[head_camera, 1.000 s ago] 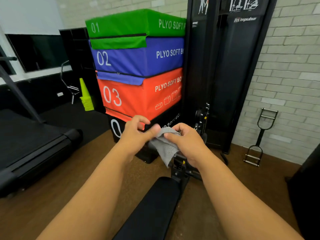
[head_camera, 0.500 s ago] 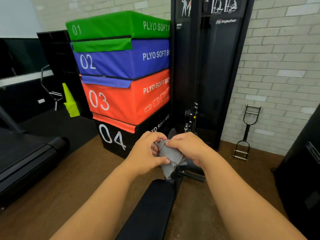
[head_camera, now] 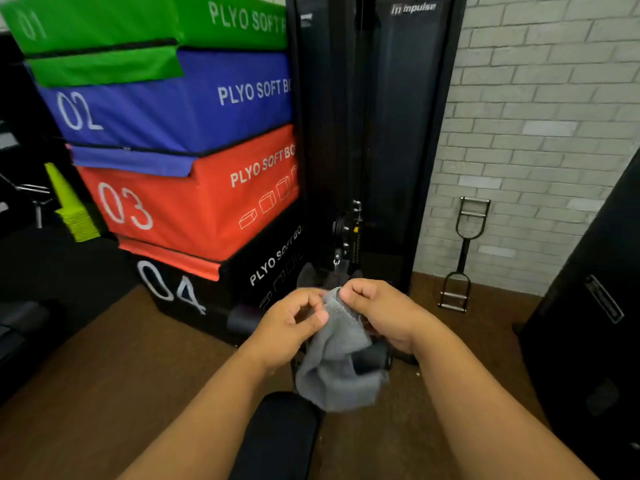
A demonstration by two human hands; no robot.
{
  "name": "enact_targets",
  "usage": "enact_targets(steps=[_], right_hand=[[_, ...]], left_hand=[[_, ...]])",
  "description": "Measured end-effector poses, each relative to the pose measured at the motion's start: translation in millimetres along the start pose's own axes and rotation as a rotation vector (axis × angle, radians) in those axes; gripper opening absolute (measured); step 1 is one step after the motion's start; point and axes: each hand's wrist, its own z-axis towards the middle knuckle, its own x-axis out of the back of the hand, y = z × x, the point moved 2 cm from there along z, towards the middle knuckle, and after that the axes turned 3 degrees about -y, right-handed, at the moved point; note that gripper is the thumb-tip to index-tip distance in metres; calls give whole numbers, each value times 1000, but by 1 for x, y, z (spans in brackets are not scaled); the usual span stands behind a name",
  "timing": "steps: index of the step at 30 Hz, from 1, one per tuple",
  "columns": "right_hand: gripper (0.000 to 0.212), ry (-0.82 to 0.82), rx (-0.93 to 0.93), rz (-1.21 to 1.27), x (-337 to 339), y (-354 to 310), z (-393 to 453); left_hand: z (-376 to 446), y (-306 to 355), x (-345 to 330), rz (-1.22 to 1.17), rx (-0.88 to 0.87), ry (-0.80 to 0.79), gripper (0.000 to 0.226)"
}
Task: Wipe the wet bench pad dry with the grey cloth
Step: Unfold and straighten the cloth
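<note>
Grey cloth [head_camera: 337, 362] is hanging in the lower centre of the frame, bunched up & drooping from both hands, its bottom edge dangling just above the near end of the black bench pad [head_camera: 277, 434], which is running off the bottom edge btwn the two forearms. Can't tell if cloth & pad are touching; any wetness on the pad isn't readable at this angle. Left hand [head_camera: 291, 327] is sitting left of centre, fingers curled & thumb pressing against the cloth's left edge, so it's pinching fabric. Right hand [head_camera: 377, 313] is sitting just right of it, fingertips clamping the cloth's top hem, knuckles pointing up-frame. Hands are nearly touching, w/ the cloth's top corner poking up btwn them. Behind the cloth a black foam roller [head_camera: 369, 362] is sticking out to the right, partly wrapped by the fabric. Upper left is filled by a stack of plyo boxes [head_camera: 194, 161]: green 01 on top, blue 02, orange 03, black 04 at floor level. Centre top is taken by a black cable machine [head_camera: 381, 133] marked Impulse. Right of it, a metal cable handle [head_camera: 462, 254] is leaning upright against the pale brick wall [head_camera: 540, 116]. Yellow-green cones [head_camera: 71, 206] are stacking at the left edge. Brown floor [head_camera: 104, 375] is spreading underneath.
</note>
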Motion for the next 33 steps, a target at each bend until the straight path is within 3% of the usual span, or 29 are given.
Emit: enact_targets(steps=[2, 5, 10, 12, 14, 18, 22, 25, 28, 33], right_hand=[[29, -2, -4, 24, 20, 10, 23], [30, 4, -16, 46, 46, 23, 54], [25, -70, -42, 216, 62, 45, 92], [40, -83, -49, 34, 70, 54, 106], [48, -19, -70, -177, 78, 58, 120], [41, 61, 5, -158, 87, 61, 142], [42, 59, 41, -243, 91, 62, 157], [39, 17, -86, -214, 94, 82, 165], [29, 51, -240, -407, 100, 104, 176], [13, 334, -263, -513, 105, 120, 189]], left_hand=[[28, -5, -4, -158, 48, -25, 18], [68, -17, -7, -271, 103, 76, 16], [125, -39, -11, -216, 185, 233, 22], [143, -44, -8, -210, 171, 261, 18], [157, -50, -1, -177, 156, 223, 12], [175, -63, 10, 9, 120, -60, 41], [192, -78, 17, 121, 99, -236, 43], [210, -101, 19, 83, 177, -193, 43], [231, -128, 3, 219, 244, -176, 34], [254, -145, -27, 293, 207, 10, 20]])
